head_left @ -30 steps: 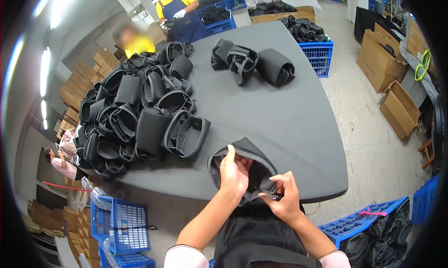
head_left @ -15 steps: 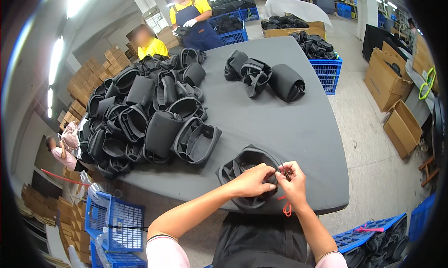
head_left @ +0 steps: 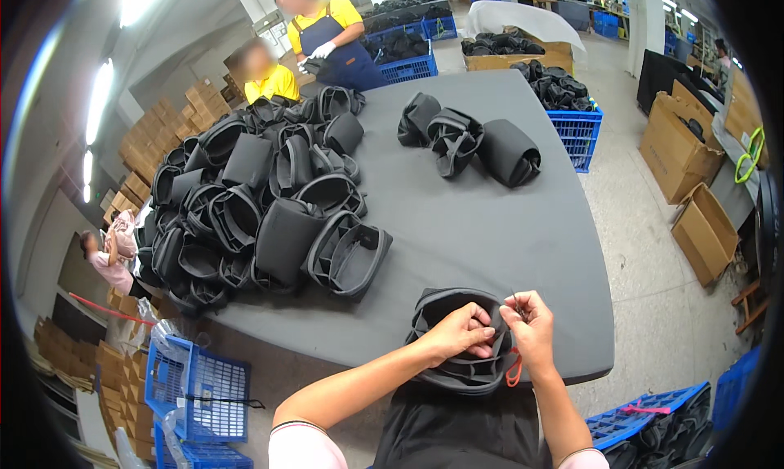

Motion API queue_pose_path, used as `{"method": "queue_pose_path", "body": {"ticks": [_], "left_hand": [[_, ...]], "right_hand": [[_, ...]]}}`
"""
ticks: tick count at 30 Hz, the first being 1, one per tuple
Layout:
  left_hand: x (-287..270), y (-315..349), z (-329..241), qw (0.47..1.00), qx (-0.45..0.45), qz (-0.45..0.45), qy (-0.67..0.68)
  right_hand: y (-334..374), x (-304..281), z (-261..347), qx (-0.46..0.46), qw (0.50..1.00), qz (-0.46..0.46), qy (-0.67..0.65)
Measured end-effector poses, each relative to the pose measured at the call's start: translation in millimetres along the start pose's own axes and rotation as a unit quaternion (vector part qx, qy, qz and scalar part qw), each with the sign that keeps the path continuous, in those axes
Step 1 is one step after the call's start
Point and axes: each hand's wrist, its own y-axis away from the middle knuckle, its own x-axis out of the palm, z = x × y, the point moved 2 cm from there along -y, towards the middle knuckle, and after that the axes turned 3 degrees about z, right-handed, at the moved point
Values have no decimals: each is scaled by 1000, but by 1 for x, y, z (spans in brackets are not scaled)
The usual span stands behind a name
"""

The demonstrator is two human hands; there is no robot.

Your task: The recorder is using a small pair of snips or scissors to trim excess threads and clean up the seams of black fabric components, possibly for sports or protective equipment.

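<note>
At the table's near edge, a black padded fabric pouch (head_left: 467, 384) stands with its open top up and dividers inside. My left hand (head_left: 467, 332) reaches over its rim, fingers curled and pinching fabric at the inner right side. Beside it, my right hand (head_left: 531, 326) is closed round a small dark pointed tool that looks like thread snips; the fingers hide most of it. From this hand hangs a red cord loop (head_left: 514, 368), against the pouch's right side.
A large heap of similar pouches (head_left: 249, 163) covers the grey table's (head_left: 457, 232) left side; several more (head_left: 508, 152) lie far right. Two people in yellow shirts (head_left: 339, 36) are at the far edge. Blue crates (head_left: 576, 138) and cardboard boxes (head_left: 706, 232) stand around the table.
Both hands and the pouch have shifted right and nearer to me. My right hand has turned, so the tool's tip now points upward. A far co-worker has leaned lower.
</note>
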Motion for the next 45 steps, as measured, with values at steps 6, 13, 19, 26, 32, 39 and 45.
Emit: {"method": "queue_pose_path", "body": {"ticks": [6,13,19,26,32,39,45], "left_hand": [[-7,-9,-12,996,-23,-33,-82],[-9,-12,1,993,4,-76,-93],[-10,-6,4,998,8,-58,-6],[-7,-7,-5,996,-23,-82,-27],[-5,-15,-4,995,-8,-68,-68],[-4,-16,-3,996,-10,-64,-66],[-5,-15,-2,996,-10,-62,-58]], "right_hand": [[-6,-7,-8,-39,997,-12,60],[28,-30,-16,35,998,-49,-13],[39,-28,-10,-28,984,-16,174],[53,-38,7,-86,946,-32,312],[46,-34,3,-110,942,-14,316],[40,-29,-6,-190,909,-47,368],[41,-28,-8,-292,831,-57,470]]}}
